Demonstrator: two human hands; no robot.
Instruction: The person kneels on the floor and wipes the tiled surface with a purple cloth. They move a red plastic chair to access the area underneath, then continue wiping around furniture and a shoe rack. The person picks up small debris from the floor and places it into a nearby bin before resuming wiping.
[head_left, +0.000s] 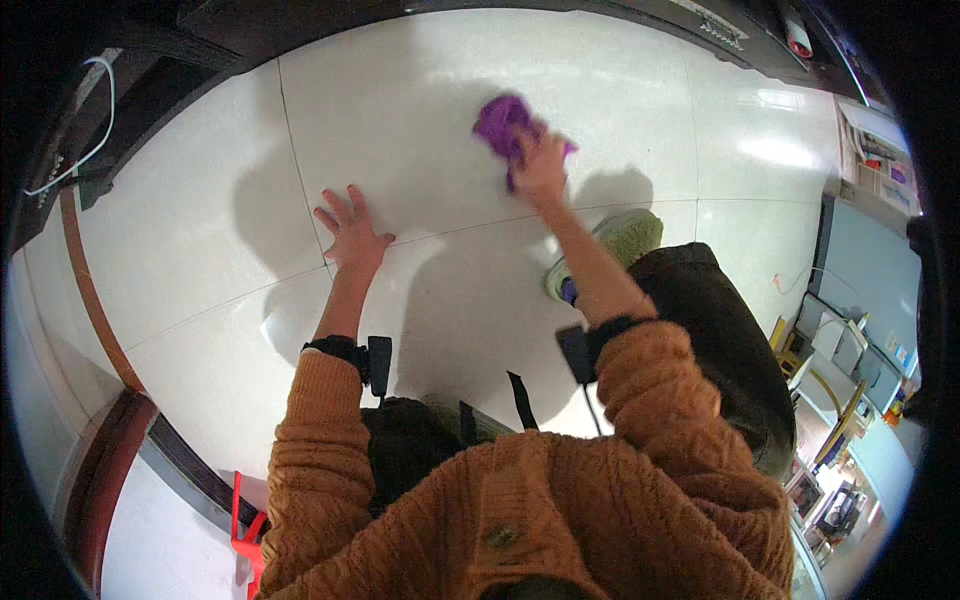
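Note:
My right hand (541, 166) presses a crumpled purple cloth (504, 127) against the pale tiled floor (465, 300); its fingers are bent over the cloth and slightly blurred. To the left, my left hand (355, 238) rests on the same floor with its fingers spread and nothing in them, close to where the tile joints cross. Each forearm has a black strap with a small black device near the sleeve cuff. A green fuzzy shoe (630, 234) stands on the floor beside my right forearm.
Dark furniture (217, 37) edges the floor at the top and upper left, where a white cable (112, 112) hangs in a loop. A red plastic stool (247, 536) is at the lower left. Shelves with assorted items (840, 345) stand at the right.

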